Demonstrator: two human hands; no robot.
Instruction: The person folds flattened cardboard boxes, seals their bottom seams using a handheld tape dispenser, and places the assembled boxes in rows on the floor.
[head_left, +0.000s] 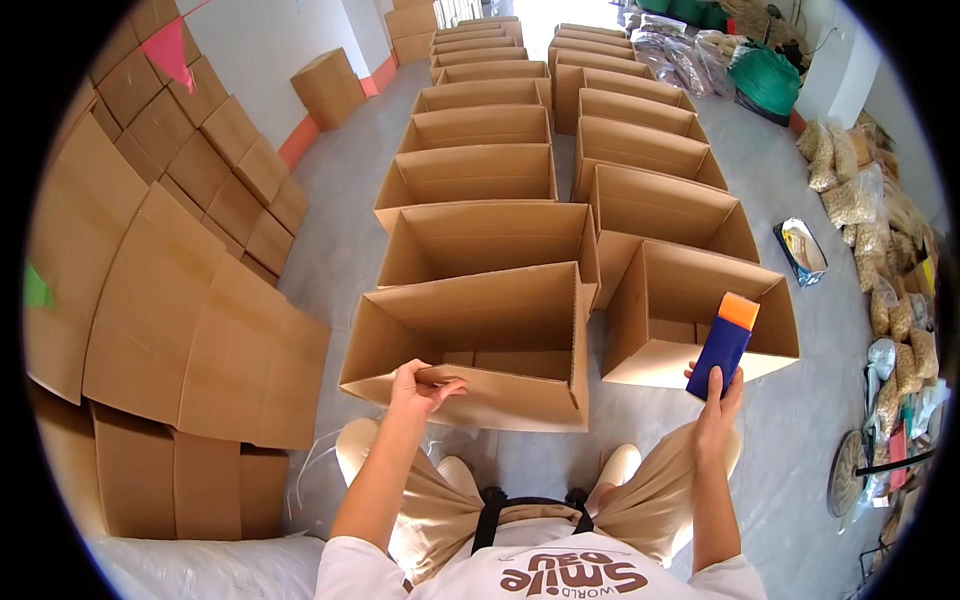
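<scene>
My left hand [425,388] grips the near rim of an open, empty-looking cardboard box [470,320] in front of me, with its fingers curled at the edge. My right hand [718,392] is closed around a dark blue rectangular block with an orange end [722,345]; its exact kind I cannot make out. That block is held up in front of the near wall of a second open cardboard box [630,330], to the right of the first.
Two rows of open cardboard boxes [475,175] run away from me. Stacked cartons [170,140] line the left wall, with flat cardboard [150,310] nearer. On the right are a small blue-rimmed container [802,252], filled clear bags [870,195] and a round metal base [846,473].
</scene>
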